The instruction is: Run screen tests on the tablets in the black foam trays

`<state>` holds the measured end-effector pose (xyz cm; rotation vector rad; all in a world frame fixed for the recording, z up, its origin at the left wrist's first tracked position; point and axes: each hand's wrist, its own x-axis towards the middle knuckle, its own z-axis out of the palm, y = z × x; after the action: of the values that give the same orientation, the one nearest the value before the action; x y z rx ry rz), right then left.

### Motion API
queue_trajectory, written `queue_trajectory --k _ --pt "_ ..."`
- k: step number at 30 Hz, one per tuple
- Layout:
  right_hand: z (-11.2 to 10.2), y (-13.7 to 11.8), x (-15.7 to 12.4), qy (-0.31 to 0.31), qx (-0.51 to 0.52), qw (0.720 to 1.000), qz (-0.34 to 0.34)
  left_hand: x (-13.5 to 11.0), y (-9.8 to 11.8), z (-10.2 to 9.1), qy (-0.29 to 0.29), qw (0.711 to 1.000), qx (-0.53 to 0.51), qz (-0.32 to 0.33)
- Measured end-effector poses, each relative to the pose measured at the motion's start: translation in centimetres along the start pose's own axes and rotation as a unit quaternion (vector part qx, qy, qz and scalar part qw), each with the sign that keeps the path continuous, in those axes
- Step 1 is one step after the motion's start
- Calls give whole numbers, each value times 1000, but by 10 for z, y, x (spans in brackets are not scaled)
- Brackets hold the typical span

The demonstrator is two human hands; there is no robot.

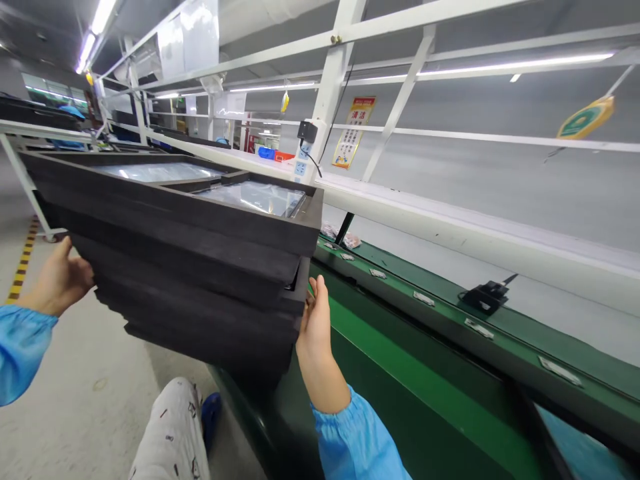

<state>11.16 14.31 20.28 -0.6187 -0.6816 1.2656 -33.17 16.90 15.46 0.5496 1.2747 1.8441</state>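
A stack of black foam trays (200, 267) rises in front of me, its layers slightly offset from one another. Two compartments of the top tray hold flat panels in clear film, a larger panel (160, 172) on the left and a smaller panel (257, 196) on the right. My left hand (67, 275) grips the left side of the stack, with its fingertips hidden behind the foam. Against the right side presses my right hand (316, 327), fingers pointing up along the edge. Both arms wear blue sleeves.
A green conveyor belt (400, 373) runs along the right, with a black adapter (484, 297) on its far rail. White frame posts (335, 73) and a white shelf (475, 233) stand behind it. Yellow-black tape (23, 263) marks the floor at left.
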Motion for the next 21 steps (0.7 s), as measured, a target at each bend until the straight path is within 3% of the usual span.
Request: queue_trajectory --k 4,7,12,18,21 --pt "6 -5 -7 39 9 998 44 1 5 3 9 999 -42 -3" --pt "17 -12 -12 87 -6 996 28 -1 3 4 9 998 -61 4" --pt "34 -36 -8 22 -6 999 -49 -7 5 4 -15 998 -56 -17" --pt "-23 -33 1 92 -116 988 -43 -18 21 7 7 999 5 -43" --pt "-29 -14 -9 59 -128 990 16 -24 30 5 -3 997 55 -45"
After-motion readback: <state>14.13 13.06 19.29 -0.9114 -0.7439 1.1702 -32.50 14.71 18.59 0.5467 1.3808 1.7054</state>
